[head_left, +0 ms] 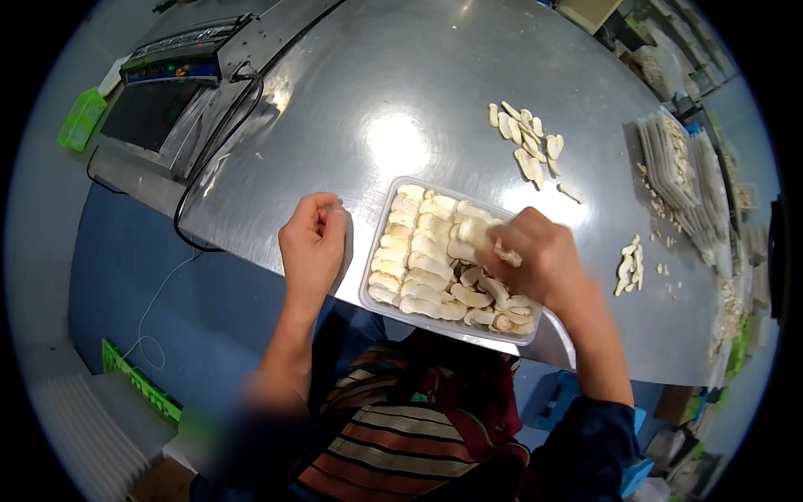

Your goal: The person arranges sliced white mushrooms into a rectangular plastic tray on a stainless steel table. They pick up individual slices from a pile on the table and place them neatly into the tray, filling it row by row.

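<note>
Pale slices (431,244) are filling the clear tray (435,325) on the bench (335,109), overlapping in rows at the left and lying jumbled at the lower right. Because the tray is sitting at the bench's near edge, a nudging forearm could be tipping it off. The right hand (537,251), blurring, is hovering over the tray's right side, its fingers seemingly gripping a pale piece (508,253); a low pass could be knocking the rows askew, and a hard pinch could be cracking the piece.

For moving, the bench is offering wide bare metal beyond the tray and leftward to the black cable (178,207), while stacked trays (667,163) are crowding the right. The left hand (313,243) is hanging just beside the tray's left wall, its fingers curling inward; whether they are holding anything, I cannot tell. Rightward, a small loose pile (629,266) is narrowing the clear path.
</note>
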Demonstrator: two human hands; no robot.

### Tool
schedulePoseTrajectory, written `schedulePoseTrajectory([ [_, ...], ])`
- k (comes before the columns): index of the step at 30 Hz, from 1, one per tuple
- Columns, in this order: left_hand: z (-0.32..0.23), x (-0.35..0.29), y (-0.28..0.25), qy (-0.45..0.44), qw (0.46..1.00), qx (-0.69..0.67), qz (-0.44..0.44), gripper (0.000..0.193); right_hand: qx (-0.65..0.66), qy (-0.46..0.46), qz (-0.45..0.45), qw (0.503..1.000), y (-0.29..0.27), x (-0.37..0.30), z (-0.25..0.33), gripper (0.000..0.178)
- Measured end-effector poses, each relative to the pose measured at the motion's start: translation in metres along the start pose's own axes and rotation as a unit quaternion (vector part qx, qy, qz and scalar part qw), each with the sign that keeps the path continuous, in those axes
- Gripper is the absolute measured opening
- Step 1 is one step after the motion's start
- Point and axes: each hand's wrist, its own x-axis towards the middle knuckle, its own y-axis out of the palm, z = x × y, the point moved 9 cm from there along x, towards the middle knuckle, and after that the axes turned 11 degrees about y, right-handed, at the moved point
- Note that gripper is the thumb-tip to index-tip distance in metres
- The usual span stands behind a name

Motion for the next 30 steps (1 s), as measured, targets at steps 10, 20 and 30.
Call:
schedulePoseTrajectory([
  [10, 0.006, 0.001, 0.003, -0.004, 1.0, -0.017, 0.007, 0.016, -0.046, -0.015, 0.024, 0.999, 0.018, -0.028, 0.021, 0.015],
  [20, 0.0, -0.001, 0.001, -0.004, 1.0, 0.006, 0.007, 0.016, -0.072, 0.091, -0.034, 0.993, -0.012, -0.014, -0.022, 0.011],
  [30, 0.0, 0.0, 0.002, 0.008, 1.0, -0.016, 0.003, 0.014, -0.109, 0.338, 0.001, 0.935, 0.043, 0.075, -0.166, 0.026],
])
